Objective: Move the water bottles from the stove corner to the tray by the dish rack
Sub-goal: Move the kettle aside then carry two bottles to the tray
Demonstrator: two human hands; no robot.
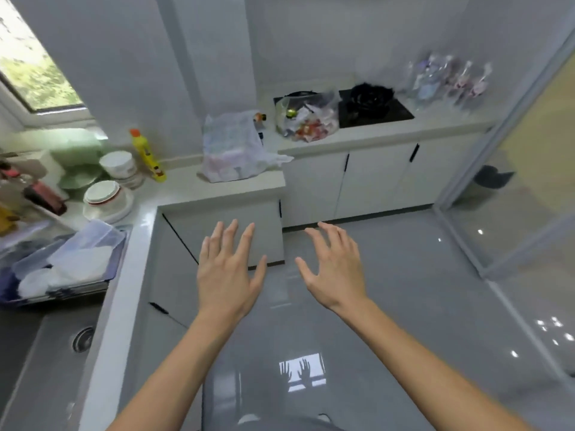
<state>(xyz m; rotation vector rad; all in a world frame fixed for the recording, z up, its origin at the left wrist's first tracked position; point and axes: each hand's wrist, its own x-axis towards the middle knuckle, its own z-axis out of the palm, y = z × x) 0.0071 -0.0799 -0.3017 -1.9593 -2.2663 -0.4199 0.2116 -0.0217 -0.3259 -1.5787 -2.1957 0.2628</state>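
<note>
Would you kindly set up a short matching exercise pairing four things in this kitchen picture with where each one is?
Things:
1. water bottles
2. yellow bottle
3. tray
4. hands (left hand, right hand)

Places:
A. beside the sink, holding clear plastic containers
B. on the counter corner to the right of the stove
C. in the air over the floor, fingers spread, holding nothing
D. on the counter near the stacked bowls

Pairs: 1-B, 2-D, 3-A, 4-C
</note>
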